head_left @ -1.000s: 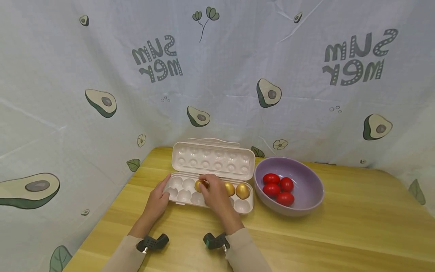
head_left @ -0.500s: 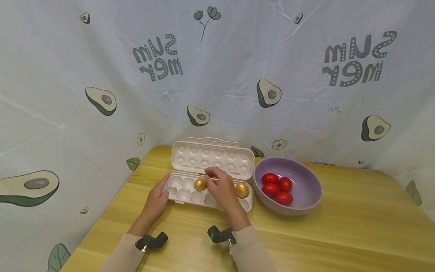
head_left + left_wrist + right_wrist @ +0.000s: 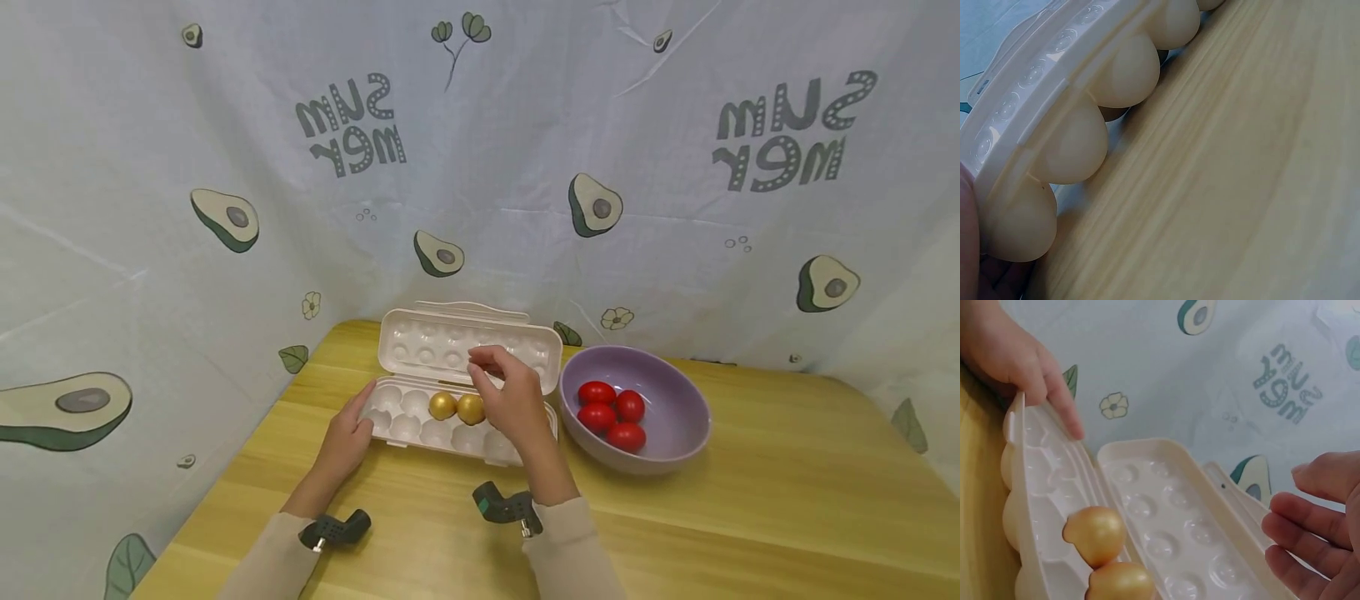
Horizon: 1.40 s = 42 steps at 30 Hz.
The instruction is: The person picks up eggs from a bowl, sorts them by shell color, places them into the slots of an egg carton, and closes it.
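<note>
A cream plastic egg carton (image 3: 406, 428) lies on the table with its lid (image 3: 427, 343) raised behind it. My left hand (image 3: 347, 440) holds the carton's left end, fingers along the rim in the right wrist view. Two gold eggs (image 3: 442, 406) sit side by side in the back row of cups; the right wrist view shows a gold egg (image 3: 1099, 534) close up. Above the carton's right part hovers my right hand (image 3: 517, 404), fingers loosely bent and nothing between them. It hides the cups behind it in the head view.
A purple bowl (image 3: 678, 408) with several red eggs (image 3: 597, 415) stands close to the carton's right end. The wooden table (image 3: 787, 483) extends to the right. A printed curtain (image 3: 510, 167) hangs behind and to the left of the table.
My right hand has left the gold egg in the third back-row cup, risen and moved right over the carton. The left hand keeps its hold on the carton's left end.
</note>
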Available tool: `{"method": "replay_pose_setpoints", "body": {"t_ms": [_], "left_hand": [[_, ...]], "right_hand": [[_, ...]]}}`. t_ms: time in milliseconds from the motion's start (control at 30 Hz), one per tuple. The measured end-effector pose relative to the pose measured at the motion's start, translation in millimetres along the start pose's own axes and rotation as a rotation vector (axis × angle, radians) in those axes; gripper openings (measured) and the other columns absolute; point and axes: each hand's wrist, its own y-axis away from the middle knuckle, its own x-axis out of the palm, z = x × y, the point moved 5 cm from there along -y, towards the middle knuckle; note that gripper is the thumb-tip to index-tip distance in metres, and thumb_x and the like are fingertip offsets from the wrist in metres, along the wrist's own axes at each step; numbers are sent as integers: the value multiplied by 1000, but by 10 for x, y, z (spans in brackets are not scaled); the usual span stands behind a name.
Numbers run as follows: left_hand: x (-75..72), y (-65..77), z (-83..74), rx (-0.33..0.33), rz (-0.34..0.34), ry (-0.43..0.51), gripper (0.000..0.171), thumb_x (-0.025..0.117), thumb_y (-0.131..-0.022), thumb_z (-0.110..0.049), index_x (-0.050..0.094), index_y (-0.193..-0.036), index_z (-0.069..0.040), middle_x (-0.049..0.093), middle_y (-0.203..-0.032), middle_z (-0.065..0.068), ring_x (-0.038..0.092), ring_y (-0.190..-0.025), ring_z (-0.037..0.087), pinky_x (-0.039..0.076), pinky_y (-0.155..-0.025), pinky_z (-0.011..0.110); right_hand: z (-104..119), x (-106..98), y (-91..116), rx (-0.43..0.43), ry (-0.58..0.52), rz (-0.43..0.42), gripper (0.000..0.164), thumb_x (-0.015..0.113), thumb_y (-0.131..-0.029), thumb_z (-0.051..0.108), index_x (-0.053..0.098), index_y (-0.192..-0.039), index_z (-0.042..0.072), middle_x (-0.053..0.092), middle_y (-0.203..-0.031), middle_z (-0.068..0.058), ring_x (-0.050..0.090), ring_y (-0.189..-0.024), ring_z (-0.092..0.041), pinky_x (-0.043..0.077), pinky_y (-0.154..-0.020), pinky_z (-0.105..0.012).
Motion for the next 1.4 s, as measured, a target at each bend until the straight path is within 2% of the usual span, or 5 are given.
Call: {"method": "replay_pose_setpoints", "body": {"t_ms": [167, 533, 867, 1167, 1400], "left_hand": [[30, -39, -29, 2, 1, -9, 59, 38, -81, 1, 33, -139, -7, 36, -140, 15, 31, -129, 29, 28, -105, 46], [21, -54, -54, -28, 9, -7, 60, 38, -81, 2, 33, -140, -9, 36, -140, 16, 31, -129, 30, 27, -105, 46], [31, -54, -45, -50, 17, -24, 60, 38, -81, 1, 32, -140, -9, 35, -140, 16, 30, -129, 30, 26, -105, 46], [38, -4, -31, -55, 11, 2, 59, 38, -82, 1, 33, -140, -9, 36, -140, 14, 31, -129, 29, 26, -106, 45], [11, 11, -31, -57, 7, -18, 59, 38, -82, 1, 32, -140, -10, 36, -140, 15, 31, -129, 29, 27, -105, 45]], "right_hand": [[-15, -141, -36, 7, -61, -10, 18, 59, -86, 17, 63, -103, 13, 65, -97, 3, 60, -90, -9, 50, -85, -32], [-67, -403, -54, 43, -110, 49, 24, 61, -84, 20, 62, -107, 11, 65, -99, 0, 61, -90, -12, 50, -83, -30], [-216, -800, 26, 99, -56, 59, 25, 60, -85, 28, 60, -109, 18, 63, -102, 3, 59, -93, -10, 50, -82, -25], [-121, -1170, 81, 110, 18, -3, 25, 59, -86, 18, 60, -108, 5, 63, -102, -7, 60, -91, -17, 48, -76, -12], [-115, -1251, 102, 101, 22, -25, 24, 60, -85, 13, 61, -107, 4, 63, -102, -10, 59, -91, -21, 48, -76, -14]]}}
